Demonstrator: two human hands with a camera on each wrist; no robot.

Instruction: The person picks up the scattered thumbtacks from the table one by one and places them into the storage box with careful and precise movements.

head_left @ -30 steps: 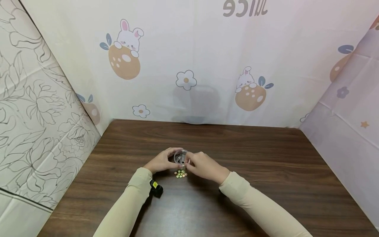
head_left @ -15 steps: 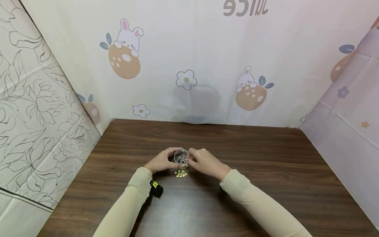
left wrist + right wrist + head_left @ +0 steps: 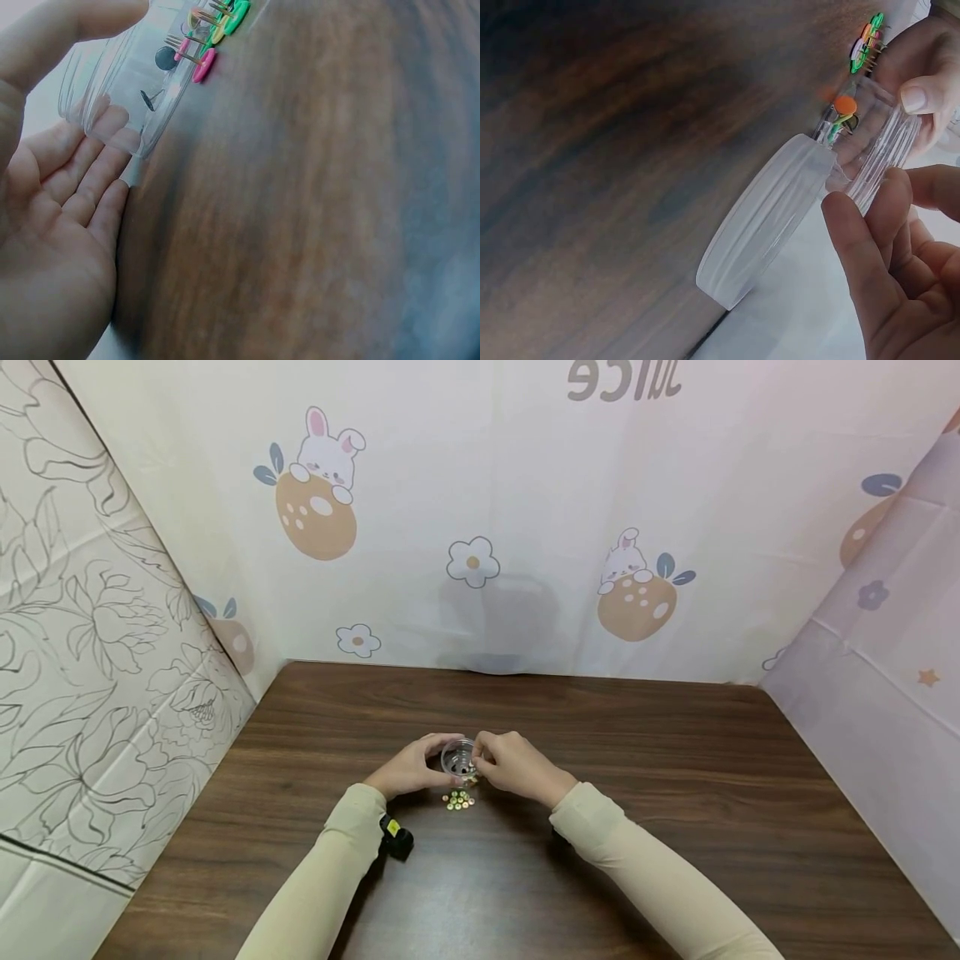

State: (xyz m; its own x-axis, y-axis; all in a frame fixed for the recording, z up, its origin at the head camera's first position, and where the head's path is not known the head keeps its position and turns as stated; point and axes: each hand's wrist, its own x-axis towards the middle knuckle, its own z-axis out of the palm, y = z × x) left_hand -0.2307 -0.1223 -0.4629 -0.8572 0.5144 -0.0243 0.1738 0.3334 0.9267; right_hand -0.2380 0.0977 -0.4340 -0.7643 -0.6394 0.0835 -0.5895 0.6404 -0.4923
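Observation:
A clear plastic jar stands on the table with dark thumbtacks inside. My left hand holds it from the left, thumb on the near side and fingers round the far side. At the mouth is my right hand, its fingers curled beside the rim in the right wrist view; whether the fingertips pinch anything is hidden. Several coloured thumbtacks lie just in front of the jar. Close up in the left wrist view, pink, yellow and green thumbtacks lie with their points up.
A frosted white lid stands beside the jar in the right wrist view. Dark wood table spreads around the hands. A printed curtain hangs behind it, and a black wrist camera sits under the left wrist.
My right hand has drawn back slightly from inside the jar's mouth to its right rim, uncovering thumbtacks there. My left hand and the jar stay in place.

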